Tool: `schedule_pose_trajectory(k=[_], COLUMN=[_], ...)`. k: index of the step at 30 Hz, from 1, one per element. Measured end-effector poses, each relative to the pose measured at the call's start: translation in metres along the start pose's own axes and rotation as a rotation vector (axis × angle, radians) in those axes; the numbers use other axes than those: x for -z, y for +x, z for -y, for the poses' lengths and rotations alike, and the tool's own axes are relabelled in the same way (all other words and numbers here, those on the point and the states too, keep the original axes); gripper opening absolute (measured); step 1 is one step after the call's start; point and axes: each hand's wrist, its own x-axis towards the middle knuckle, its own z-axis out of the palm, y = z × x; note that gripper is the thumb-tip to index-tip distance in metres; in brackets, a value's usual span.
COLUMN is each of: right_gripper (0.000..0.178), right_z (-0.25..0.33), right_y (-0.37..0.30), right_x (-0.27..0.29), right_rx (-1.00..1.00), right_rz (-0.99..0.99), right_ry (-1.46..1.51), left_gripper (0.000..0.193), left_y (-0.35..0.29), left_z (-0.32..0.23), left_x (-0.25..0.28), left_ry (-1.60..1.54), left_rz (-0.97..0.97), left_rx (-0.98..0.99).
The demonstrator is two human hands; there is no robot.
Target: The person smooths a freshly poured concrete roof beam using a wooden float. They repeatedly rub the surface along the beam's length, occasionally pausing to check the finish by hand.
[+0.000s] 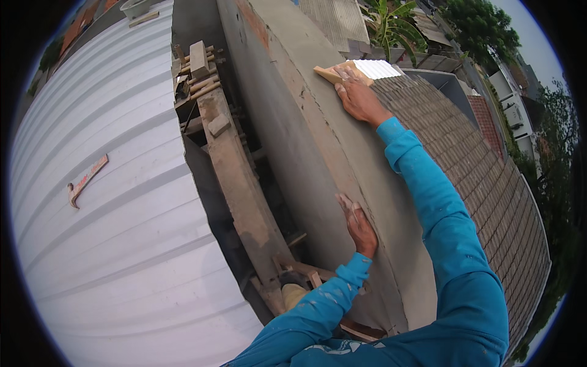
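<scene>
A grey plastered wall (391, 202) runs up the middle of the view, its broad top face smooth and its near edge rough and cracked. At the far part of that top, my right hand (361, 98) grips a tan plastering float (333, 74), which lies against the plaster; the fingers partly cover it. Lower down, my left hand (358, 227) rests with stretched fingers against the wall's side face, just beside the edge. Nothing shows in the left hand. Both arms are in blue sleeves with pale splashes.
Left of the wall is a narrow gap with a wooden plank (238, 183), a loose block (218, 125) and poles. A hammer (85, 180) lies on the white corrugated roof (134, 244). A tiled roof (471, 159) slopes away at the right.
</scene>
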Motion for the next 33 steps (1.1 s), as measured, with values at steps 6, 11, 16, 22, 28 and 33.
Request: schedule_pose_trajectory(k=[6,11,16,22,28,33], right_gripper=[0.052,0.048,0.048,0.06,0.05,0.053], right_z=[0.008,0.059,0.041,-0.039,0.023,0.079], right_y=[0.065,-0.063,-0.088,0.067,0.002,-0.174], right_x=[-0.011,0.006,0.016,-0.013,-0.013,0.04], right_rx=[-0.064,0.186,0.084,-0.157,0.119,0.118], right_rz=[-0.007,0.11,0.032,-0.053,0.006,0.082], right_ry=[-0.07,0.06,0.029,-0.093,0.012,0.034], left_gripper=[0.067,0.069,0.069,0.068,0.067,0.066], left_y=[-0.012,0.002,0.005,-0.009,0.002,0.002], left_z=[-0.004,0.003,0.003,-0.003,0.007,0.01], left_x=[-0.004,0.001,0.0,-0.008,-0.001,-0.004], left_ry=[-0.02,0.033,0.002,-0.021,0.02,-0.013], left_rz=[0.056,-0.003,-0.031,0.071,0.0,0.008], left_rx=[0.03,-0.025,-0.014,0.017,-0.009,0.011])
